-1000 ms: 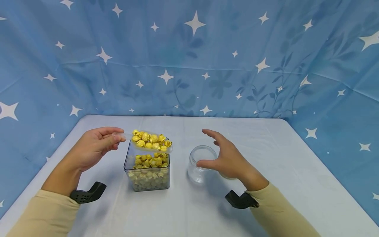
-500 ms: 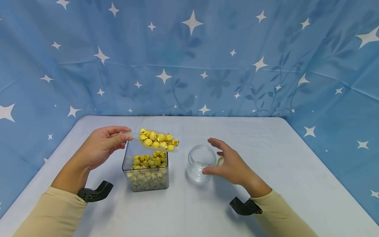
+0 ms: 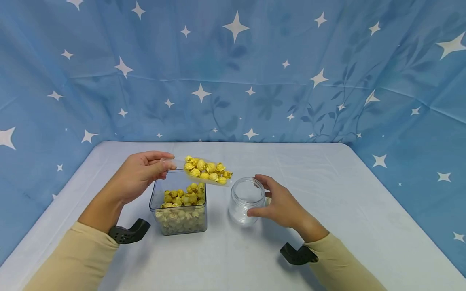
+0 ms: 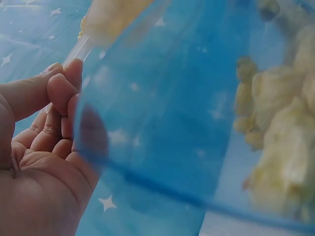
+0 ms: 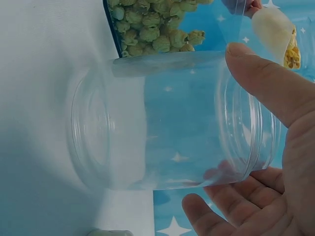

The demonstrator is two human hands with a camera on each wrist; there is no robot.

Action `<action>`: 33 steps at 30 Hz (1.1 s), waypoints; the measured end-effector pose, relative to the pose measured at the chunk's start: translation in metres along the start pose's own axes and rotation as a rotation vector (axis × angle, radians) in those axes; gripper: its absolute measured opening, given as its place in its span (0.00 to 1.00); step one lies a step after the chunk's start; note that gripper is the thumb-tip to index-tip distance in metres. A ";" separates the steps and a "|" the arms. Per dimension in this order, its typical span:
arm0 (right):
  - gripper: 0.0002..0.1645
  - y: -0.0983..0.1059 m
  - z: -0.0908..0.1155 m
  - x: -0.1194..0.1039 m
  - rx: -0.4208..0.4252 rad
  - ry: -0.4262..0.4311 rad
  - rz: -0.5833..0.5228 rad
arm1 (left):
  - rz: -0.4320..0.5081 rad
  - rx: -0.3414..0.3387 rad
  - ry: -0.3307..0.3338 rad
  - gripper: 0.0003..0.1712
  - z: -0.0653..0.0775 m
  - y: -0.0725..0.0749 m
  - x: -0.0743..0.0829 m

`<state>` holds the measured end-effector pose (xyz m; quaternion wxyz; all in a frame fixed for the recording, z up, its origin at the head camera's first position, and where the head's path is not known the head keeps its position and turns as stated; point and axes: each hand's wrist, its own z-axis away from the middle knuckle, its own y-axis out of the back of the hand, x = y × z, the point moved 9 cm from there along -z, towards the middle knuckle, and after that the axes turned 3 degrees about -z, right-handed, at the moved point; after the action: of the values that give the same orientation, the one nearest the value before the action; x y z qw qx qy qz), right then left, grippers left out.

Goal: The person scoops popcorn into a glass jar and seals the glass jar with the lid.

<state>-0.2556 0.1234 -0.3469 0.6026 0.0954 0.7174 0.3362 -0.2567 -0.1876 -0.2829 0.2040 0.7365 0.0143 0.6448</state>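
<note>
In the head view my left hand (image 3: 142,178) pinches the handle of a clear scoop (image 3: 178,163) between thumb and fingers. Yellow popcorn (image 3: 207,170) fills the scoop, which is held level, its tip near the jar's rim. Below it stands a clear square container (image 3: 178,209) with popcorn inside. An upright clear jar (image 3: 240,208) stands on the table to its right, with nothing inside. My right hand (image 3: 282,204) holds the jar near its neck, the thumb in front and fingers behind; the right wrist view shows the thumb (image 5: 261,78) along the jar's side.
A white cloth covers the table (image 3: 225,262). Behind it hangs a blue curtain (image 3: 233,81) with white stars. A pale, rounded thing (image 5: 110,232) beyond the jar shows only in part. Each wrist wears a black camera mount (image 3: 131,232).
My left hand has carried the loaded scoop rightward, from over the container toward the jar. My right hand has come down and in, with its fingers now around the jar.
</note>
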 end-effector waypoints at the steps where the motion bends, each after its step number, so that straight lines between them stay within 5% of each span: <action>1: 0.57 0.000 0.000 0.000 -0.001 -0.002 0.002 | -0.003 -0.002 0.002 0.26 -0.001 -0.002 0.001; 33: 0.58 0.001 -0.001 0.002 -0.019 -0.020 -0.003 | -0.153 -0.037 0.080 0.21 -0.025 -0.040 0.016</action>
<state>-0.2570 0.1252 -0.3475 0.6110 0.0919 0.7084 0.3413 -0.2687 -0.1397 -0.2781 0.2656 0.7030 0.0666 0.6563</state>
